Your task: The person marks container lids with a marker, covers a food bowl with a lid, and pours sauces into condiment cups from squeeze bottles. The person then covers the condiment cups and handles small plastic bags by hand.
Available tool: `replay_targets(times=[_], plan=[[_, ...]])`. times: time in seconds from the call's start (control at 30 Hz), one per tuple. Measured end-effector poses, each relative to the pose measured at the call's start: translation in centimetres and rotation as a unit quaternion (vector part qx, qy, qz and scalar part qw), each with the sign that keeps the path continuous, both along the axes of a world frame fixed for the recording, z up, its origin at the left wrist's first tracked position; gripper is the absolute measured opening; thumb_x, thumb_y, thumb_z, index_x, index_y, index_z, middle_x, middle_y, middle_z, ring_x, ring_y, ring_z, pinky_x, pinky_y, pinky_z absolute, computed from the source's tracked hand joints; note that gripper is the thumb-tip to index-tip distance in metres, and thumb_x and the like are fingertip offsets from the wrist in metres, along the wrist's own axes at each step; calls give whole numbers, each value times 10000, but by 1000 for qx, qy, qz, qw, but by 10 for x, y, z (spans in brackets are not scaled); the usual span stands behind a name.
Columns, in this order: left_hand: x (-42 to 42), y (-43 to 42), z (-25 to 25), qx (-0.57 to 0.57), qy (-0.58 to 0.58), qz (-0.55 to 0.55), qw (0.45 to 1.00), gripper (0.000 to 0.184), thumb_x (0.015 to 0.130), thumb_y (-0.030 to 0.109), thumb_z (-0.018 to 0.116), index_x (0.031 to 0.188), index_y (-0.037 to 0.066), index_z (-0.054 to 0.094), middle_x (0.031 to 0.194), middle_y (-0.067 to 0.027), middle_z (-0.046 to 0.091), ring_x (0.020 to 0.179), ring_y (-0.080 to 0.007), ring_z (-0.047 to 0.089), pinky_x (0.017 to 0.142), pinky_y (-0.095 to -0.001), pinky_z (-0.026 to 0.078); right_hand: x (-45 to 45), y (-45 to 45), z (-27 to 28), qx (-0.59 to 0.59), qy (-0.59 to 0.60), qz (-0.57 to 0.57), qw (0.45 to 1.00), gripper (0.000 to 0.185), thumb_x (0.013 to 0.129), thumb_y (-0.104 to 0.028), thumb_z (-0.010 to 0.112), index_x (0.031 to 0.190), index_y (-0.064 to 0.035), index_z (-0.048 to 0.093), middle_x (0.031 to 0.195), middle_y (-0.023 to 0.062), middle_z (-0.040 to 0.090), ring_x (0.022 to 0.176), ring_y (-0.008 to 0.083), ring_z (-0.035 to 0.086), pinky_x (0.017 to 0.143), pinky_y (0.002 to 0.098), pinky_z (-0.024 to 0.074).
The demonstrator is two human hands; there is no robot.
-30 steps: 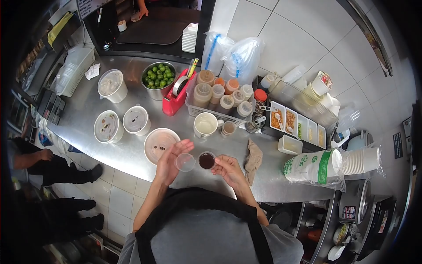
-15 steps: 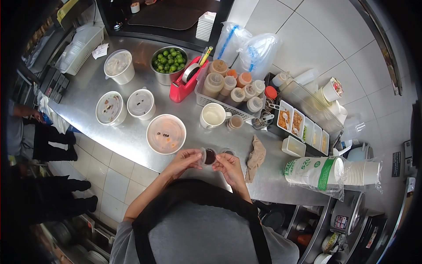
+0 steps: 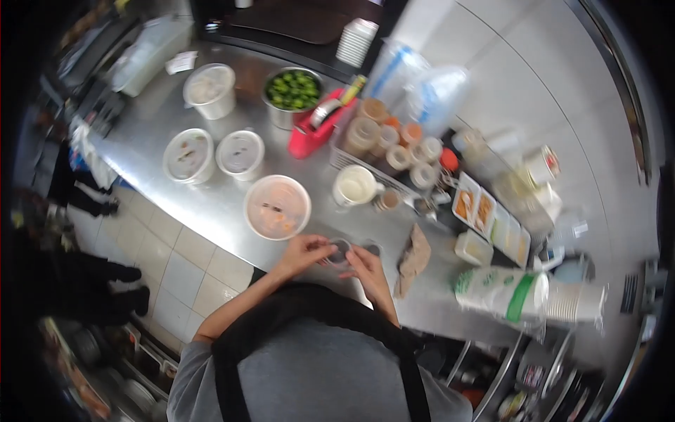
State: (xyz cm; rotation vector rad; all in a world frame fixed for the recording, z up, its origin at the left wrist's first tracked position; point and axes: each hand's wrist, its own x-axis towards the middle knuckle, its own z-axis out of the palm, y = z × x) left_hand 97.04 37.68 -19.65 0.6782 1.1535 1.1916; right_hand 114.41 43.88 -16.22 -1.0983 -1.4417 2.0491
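Observation:
A small clear sauce cup [image 3: 339, 252] with dark contents is held over the near counter edge. My left hand [image 3: 306, 254] pinches it from the left and my right hand [image 3: 366, 267] from the right. A clear lid seems to lie over its top, though blur hides how it sits. Just beyond my right fingers stands another small dark cup [image 3: 373, 249], partly covered by them. A large lidded bowl [image 3: 278, 207] with orange contents is close to my left hand. Right of my right hand lies a brown cloth [image 3: 415, 260].
Several lidded tubs [image 3: 189, 156] stand at left. Behind are a pot of green limes [image 3: 294, 90], a red tape dispenser [image 3: 316, 130], a basket of sauce bottles [image 3: 394, 144] and a white mug [image 3: 354, 185]. Topping trays [image 3: 485, 211] and wrapped paper cups [image 3: 503, 292] are at right.
The clear lid, apart from the cup at its left before, now appears over it as my hands come closer together. The whole view has shifted and blurred. A person at left has moved partly away.

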Motion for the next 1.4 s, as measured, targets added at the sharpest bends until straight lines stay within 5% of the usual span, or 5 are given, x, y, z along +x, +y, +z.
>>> replay_targets(times=[0.47, 0.57, 0.67, 1.07, 1.4], plan=[[4, -2, -11, 35, 144, -57, 987, 380, 858, 371, 606, 958, 6, 641, 744, -52, 647, 624, -89, 588, 569, -256, 475, 4, 10, -34, -10, -83, 21, 996, 268, 923, -287, 524, 969, -30, 584, 808, 66, 626, 650, 160, 601, 552, 279, 489], [7, 0, -15, 67, 185, -28, 980, 312, 840, 307, 610, 818, -3, 640, 675, -61, 626, 625, -114, 584, 587, -290, 470, 3, 8, -40, -19, -52, 9, 998, 258, 920, -302, 531, 945, -46, 556, 746, 52, 599, 577, 133, 541, 530, 272, 466], [6, 3, -22, 79, 217, -45, 972, 368, 837, 349, 612, 955, 1, 635, 719, -80, 637, 625, -125, 568, 600, -289, 460, 0, 6, -44, -4, -29, -21, 999, 241, 930, -242, 511, 871, -15, 563, 749, 57, 581, 561, 118, 520, 482, 262, 458], [16, 8, -50, 94, 251, -6, 963, 376, 860, 335, 566, 975, -22, 591, 818, -168, 637, 742, -250, 620, 676, -355, 477, -8, 5, -46, 106, -82, 47, 990, 279, 894, -193, 565, 1088, -6, 492, 863, 91, 588, 627, 142, 587, 506, 263, 504], [12, 10, -51, 76, 299, -22, 951, 378, 851, 349, 562, 941, -16, 596, 835, -192, 640, 784, -309, 631, 691, -396, 476, -12, 9, -44, 8, 6, 47, 999, 362, 788, -59, 681, 1101, -3, 507, 910, 98, 609, 626, 159, 598, 554, 267, 523]])
